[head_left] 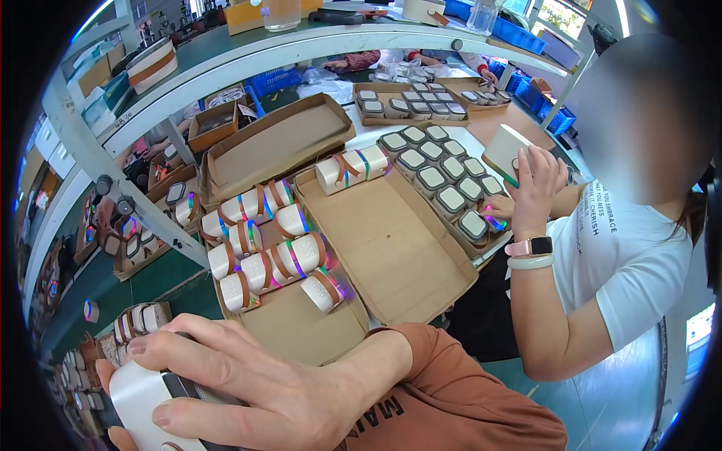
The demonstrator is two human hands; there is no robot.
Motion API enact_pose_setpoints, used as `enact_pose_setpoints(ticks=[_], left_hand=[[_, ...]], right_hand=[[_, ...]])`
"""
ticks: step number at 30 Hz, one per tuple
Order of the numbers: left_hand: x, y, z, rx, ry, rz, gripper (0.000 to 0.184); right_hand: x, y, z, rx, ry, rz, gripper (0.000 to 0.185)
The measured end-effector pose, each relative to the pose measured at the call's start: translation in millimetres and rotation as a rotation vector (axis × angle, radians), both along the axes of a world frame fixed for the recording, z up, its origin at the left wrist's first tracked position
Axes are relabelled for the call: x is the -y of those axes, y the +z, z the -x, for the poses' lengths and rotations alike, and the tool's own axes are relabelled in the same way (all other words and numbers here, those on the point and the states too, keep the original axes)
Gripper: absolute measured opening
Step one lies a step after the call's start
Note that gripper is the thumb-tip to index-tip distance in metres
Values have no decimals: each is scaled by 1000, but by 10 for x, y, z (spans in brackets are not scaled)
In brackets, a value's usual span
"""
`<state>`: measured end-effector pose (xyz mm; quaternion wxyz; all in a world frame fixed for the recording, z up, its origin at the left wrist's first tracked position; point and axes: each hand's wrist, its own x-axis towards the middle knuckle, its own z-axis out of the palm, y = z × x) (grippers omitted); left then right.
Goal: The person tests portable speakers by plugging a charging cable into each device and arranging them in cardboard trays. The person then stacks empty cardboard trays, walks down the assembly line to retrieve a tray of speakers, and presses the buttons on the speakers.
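At the lower left, my right hand (248,383) is wrapped over a white speaker-like device (139,398) with a dark mesh face. Beyond it lies a cardboard tray (301,331) holding several white cylindrical devices (256,270) with brown straps, some with coloured lights glowing. One such device (323,289) lies nearest the tray's right side. A second cardboard tray (391,240) next to it has a few devices (352,168) at its far end. My left hand cannot be made out in the view.
On the right, a co-worker in a white shirt (609,255) holds a white device (505,150) beside a tray of square-faced devices (440,177). A metal shelf frame (248,64) crosses the top and left. More trays and a person's hands are behind.
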<state>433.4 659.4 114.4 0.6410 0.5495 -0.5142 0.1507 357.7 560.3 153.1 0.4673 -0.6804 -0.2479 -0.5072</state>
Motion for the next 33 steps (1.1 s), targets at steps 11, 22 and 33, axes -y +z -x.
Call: enact_pose_setpoints(ticks=[11, 22, 33], left_hand=[[-8, 1, -19, 1, 17, 1, 58], [-161, 37, -105, 65, 125, 14, 58], [-107, -2187, -169, -1401, -190, -238, 52]], right_hand=[[-20, -2, -70, -6, -4, 11, 61], [-59, -190, -174, -103, 136, -70, 59], [256, -2569, -232, -1215, 144, -459, 83]])
